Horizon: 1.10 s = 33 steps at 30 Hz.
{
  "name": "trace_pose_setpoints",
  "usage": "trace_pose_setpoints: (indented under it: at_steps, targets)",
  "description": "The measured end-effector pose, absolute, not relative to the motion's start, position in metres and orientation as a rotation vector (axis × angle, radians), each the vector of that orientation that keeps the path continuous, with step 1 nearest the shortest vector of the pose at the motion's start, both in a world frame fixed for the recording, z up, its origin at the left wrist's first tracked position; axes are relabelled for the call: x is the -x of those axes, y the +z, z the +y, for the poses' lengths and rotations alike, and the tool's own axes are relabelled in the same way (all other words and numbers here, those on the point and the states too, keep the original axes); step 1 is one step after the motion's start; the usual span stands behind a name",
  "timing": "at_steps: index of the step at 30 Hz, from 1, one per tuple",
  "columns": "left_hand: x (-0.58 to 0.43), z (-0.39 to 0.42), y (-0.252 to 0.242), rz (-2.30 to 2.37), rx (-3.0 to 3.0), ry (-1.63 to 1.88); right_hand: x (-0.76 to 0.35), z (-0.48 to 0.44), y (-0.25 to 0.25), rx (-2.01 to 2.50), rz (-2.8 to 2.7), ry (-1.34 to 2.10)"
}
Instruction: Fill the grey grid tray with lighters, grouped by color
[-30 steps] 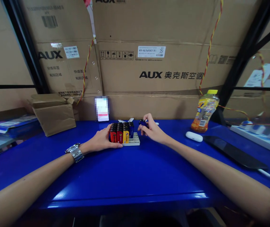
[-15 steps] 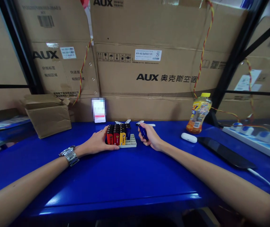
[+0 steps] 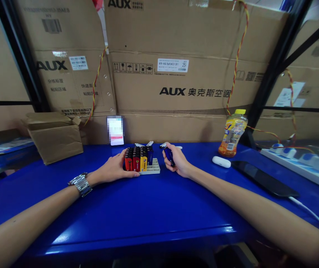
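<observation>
A pale tray [image 3: 156, 170] with square compartments stands on the blue table. Upright lighters with black tops fill its left part: red ones [image 3: 128, 163], yellow ones [image 3: 143, 163] and blue ones [image 3: 149, 156]. Several compartments on its right side hold nothing. My left hand [image 3: 117, 166], a metal watch at its wrist, grips the tray's left end, thumb along the front and fingers reaching round behind. To the right of the tray, my right hand [image 3: 177, 160] is closed on a blue lighter [image 3: 168, 154], tilted, its lower part partly hidden by the fingers.
White lighters [image 3: 149, 143] lie behind the tray. A lit phone [image 3: 115, 130] leans against cartons at the back. An open cardboard box [image 3: 56, 141] stands left. On the right are a drink bottle [image 3: 233, 134], a white case [image 3: 221, 162], a dark phone [image 3: 262, 178] and a power strip [image 3: 296, 167].
The whole view has shifted slightly, so everything appears a little further left. My right hand stays beside the tray with the blue lighter, and my left hand keeps its hold.
</observation>
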<state>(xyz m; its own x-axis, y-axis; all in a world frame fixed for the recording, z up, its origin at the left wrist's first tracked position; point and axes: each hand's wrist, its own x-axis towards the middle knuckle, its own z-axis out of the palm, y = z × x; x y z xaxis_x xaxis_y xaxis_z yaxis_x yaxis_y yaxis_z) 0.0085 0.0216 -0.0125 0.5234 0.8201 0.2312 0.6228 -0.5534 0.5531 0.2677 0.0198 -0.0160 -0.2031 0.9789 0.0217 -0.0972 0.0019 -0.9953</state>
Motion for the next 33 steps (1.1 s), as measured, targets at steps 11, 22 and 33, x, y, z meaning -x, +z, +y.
trace_pose_setpoints:
  at_steps: [11, 22, 33]
  targets:
    - [-0.0071, 0.0237, -0.0145, 1.196, -2.365, 0.657, -0.2688, 0.0188, -0.024, 0.897, -1.402, 1.274]
    - [-0.0073, 0.0248, -0.0159, 1.166, -2.401, 0.656, -0.2676, 0.0198, -0.0255, 0.921, -1.407, 1.191]
    - [-0.0099, 0.0236, -0.0125, 1.217, -2.392, 0.62, -0.2684, 0.018, -0.0247, 0.875, -1.391, 1.237]
